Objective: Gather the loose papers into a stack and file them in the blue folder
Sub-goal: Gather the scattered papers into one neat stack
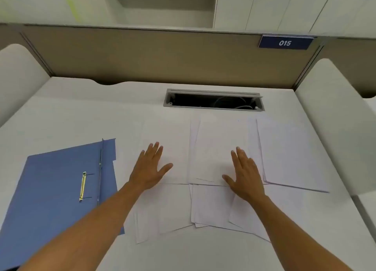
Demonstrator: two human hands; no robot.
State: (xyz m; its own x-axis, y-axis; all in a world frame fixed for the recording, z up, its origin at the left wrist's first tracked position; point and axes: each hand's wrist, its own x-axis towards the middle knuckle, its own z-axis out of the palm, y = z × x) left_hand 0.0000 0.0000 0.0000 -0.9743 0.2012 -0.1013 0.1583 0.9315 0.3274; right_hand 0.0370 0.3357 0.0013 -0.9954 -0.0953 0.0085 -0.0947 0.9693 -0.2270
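Observation:
Several loose white papers lie spread across the middle and right of the white desk, overlapping one another. A blue folder lies open on the left, with a gold metal fastener near its spine. My left hand rests flat, fingers apart, on the leftmost sheets beside the folder. Over the middle sheets my right hand is also flat with fingers spread. Neither hand holds anything.
An open cable slot sits in the desk beyond the papers. A tan partition with a blue tag reading 015 closes the back. White rounded side panels flank the desk on both sides.

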